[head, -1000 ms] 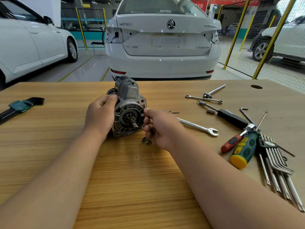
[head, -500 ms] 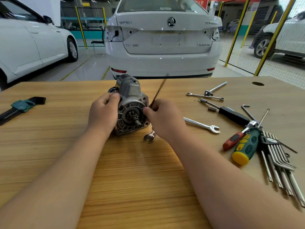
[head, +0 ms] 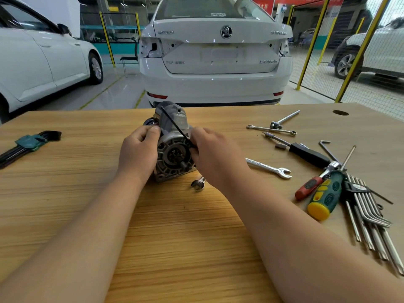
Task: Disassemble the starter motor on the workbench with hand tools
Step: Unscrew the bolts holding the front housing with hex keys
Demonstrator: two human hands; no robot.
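Far left: hex key set [head: 28,143] lying on table [head: 76,193], untouched. Left hand [head: 137,152]: fingers curled round left flank of starter motor [head: 172,156]. Motor sits mid-table toward far edge, flanged end and shaft stub facing camera. Judged heavy, rigid cast metal; rounded body likely to roll, so best braced by housing. Right hand [head: 215,156]: fingers pinching thin black key [head: 175,125], its shaft slanting up-left across housing, tip hidden. Right: spanner [head: 269,168], green screwdriver [head: 323,197].
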